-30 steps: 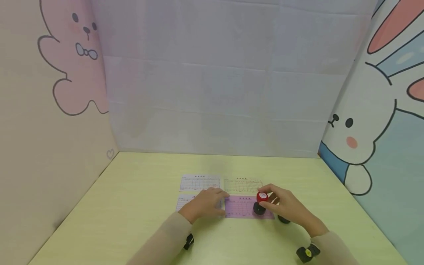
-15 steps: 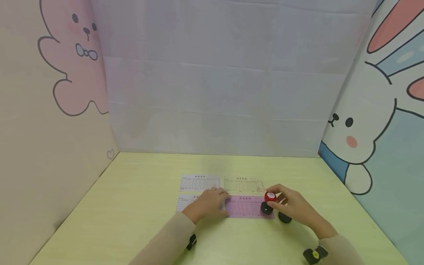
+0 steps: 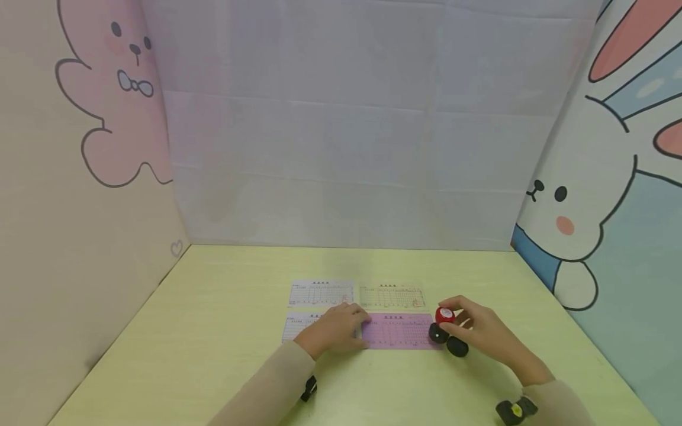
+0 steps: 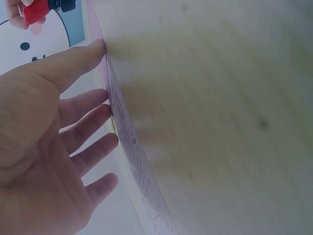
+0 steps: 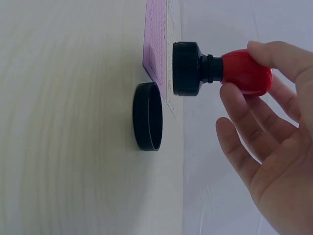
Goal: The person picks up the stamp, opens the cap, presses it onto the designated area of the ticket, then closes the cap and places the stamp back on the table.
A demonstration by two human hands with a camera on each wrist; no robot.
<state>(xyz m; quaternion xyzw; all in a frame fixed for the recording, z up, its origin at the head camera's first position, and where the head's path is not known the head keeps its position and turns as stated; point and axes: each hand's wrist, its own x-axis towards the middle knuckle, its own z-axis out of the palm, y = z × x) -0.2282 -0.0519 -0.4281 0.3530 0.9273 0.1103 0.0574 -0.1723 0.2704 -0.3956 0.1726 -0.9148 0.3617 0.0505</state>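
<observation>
My right hand [image 5: 288, 127] pinches the red handle of a round stamp [image 5: 247, 72] with a black base, held above the table. In the head view the stamp [image 3: 444, 316] is over the right edge of the pink form [image 3: 396, 331]. Its open round black cap [image 5: 147, 116] sits on the table below and beside it. My left hand [image 3: 335, 328] lies between the pink form and the white form [image 3: 298, 325], covering part of both. The left wrist view shows that hand [image 4: 54, 122] with extended, spread fingertips at the papers' edge.
Behind these lie a white form [image 3: 321, 293] and a pale yellow form [image 3: 393, 296], each with a small red mark at its lower right. A pale wooden table [image 3: 224, 331] bears everything. Cartoon-printed side walls [image 3: 581, 207] and a white back sheet [image 3: 341, 130] surround it.
My right hand has moved right with the stamp, from over the pink form to its right edge, nearer the black cap. The left hand has shifted slightly right.
</observation>
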